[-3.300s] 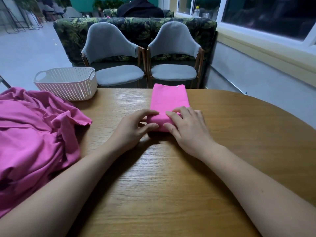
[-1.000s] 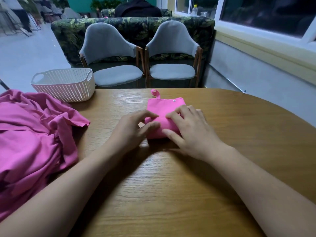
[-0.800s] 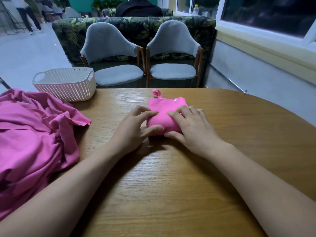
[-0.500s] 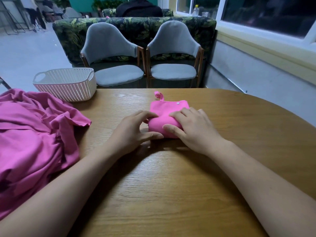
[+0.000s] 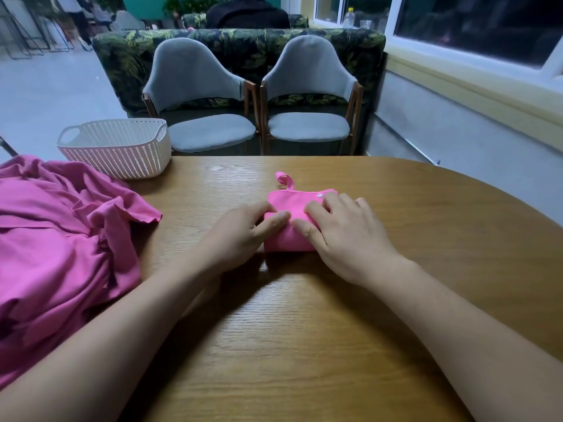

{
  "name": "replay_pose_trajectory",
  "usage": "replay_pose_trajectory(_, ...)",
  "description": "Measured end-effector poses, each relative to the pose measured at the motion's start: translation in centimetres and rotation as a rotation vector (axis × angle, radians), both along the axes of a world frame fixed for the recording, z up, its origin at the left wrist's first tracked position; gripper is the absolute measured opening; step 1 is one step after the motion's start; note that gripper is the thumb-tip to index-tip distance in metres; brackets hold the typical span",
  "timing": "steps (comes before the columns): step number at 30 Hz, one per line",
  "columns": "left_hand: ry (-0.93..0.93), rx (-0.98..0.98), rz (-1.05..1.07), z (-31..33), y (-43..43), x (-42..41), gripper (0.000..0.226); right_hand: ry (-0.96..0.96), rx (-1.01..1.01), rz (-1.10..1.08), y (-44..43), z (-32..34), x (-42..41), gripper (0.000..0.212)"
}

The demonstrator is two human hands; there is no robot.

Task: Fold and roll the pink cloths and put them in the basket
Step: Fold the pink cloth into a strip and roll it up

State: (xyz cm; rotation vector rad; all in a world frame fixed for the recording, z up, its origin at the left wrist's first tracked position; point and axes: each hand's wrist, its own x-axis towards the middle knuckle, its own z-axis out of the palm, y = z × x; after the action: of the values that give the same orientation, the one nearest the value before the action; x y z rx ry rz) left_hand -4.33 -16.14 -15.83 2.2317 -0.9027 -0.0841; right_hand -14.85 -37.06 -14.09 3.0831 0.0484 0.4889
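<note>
A bright pink cloth (image 5: 292,205), folded narrow and mostly rolled up, lies mid-table with a short flat tail, a small loop and a snap button at its far end. My left hand (image 5: 240,236) grips the roll's left end, thumb on top. My right hand (image 5: 341,233) grips the right end, fingers curled over the top. A white woven basket (image 5: 118,147) stands at the table's far left edge, and I cannot see anything inside it. A heap of darker pink cloths (image 5: 58,239) lies on the left.
The round wooden table (image 5: 396,239) curves away on the right. Two grey chairs (image 5: 201,95) stand beyond its far edge, backed by a leaf-patterned sofa. A wall with a window sill runs along the right.
The roll has advanced away from me. The flat tail of cloth has shrunk from a long strip to a short flap, and both hands have moved forward with the roll.
</note>
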Motion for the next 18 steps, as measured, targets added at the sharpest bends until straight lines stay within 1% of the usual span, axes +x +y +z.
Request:
replay_pose_trajectory(2, -0.048, -0.021, -0.014, -0.2, 0.1, -0.1, 0.055, 0.006, -0.018, -0.004, 0.0, 0.0, 0.3, 0.063)
replay_pose_trajectory(5, -0.141, -0.093, -0.046, -0.4, 0.6, -0.1, 0.048, 0.016, 0.024, 0.012, -0.3, 0.3, 1.0, 0.06)
replay_pose_trajectory(8, -0.197, -0.066, -0.092, -0.6, 0.9, -0.1, 0.062, 0.055, 0.071, 0.013, -0.5, 0.5, 1.5, 0.063)
replay_pose_trajectory(10, -0.188, -0.047, -0.116, -0.7, 1.1, -0.1, 0.07, 0.083, 0.105, -0.003, -0.6, 0.8, 1.6, 0.075)
replay_pose_trajectory(12, -0.165, -0.037, -0.129, -0.6, 1.2, 0.0, 0.07, 0.106, 0.131, -0.012, -0.7, 0.9, 1.6, 0.08)
replay_pose_trajectory(15, -0.076, -0.029, -0.131, -0.1, 1.0, 0.2, 0.062, 0.077, 0.166, 0.009, -0.8, 0.7, 1.1, 0.064)
replay_pose_trajectory(18, 0.014, -0.021, -0.118, 0.1, 0.9, 0.6, 0.052, 0.006, 0.09, 0.03, -0.8, 0.3, 0.5, 0.058)
